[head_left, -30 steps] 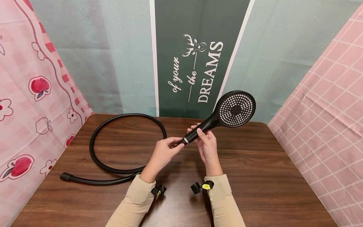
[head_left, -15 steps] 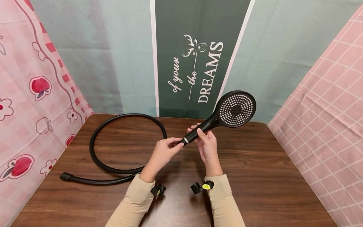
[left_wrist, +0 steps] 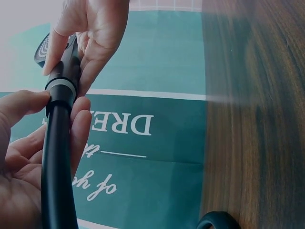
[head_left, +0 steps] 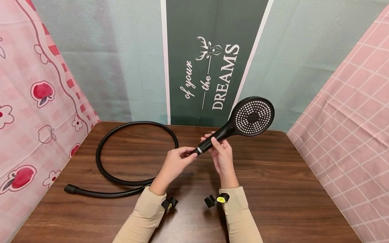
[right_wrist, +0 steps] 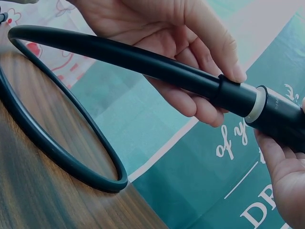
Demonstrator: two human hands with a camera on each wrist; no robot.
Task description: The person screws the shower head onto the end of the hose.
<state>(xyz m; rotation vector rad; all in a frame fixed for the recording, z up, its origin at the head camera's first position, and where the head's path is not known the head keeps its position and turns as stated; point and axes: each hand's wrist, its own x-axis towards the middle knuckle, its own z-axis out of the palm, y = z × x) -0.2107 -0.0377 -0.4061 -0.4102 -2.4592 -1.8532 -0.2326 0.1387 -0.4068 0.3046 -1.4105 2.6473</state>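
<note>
A black shower head (head_left: 253, 116) with pale nozzles tilts up to the right above the table. My right hand (head_left: 223, 157) grips its handle, thumb lying along the front. With thumb and fingers my left hand (head_left: 176, 163) pinches the end connector of a black shower hose (head_left: 98, 158), right at the base of the handle. A pale ring (right_wrist: 257, 105) shows between connector and handle in the right wrist view. From the left hand the hose runs down into a wide loop on the table. Its other end, a black connector (head_left: 70, 189), lies at the left.
The dark wood-grain table (head_left: 273, 189) lies below both hands. Behind it hangs a green cloth (head_left: 212, 20) with white lettering. Pink patterned cloths stand at the left (head_left: 18, 135) and right (head_left: 349, 118). A small black camera mount sits on each wrist.
</note>
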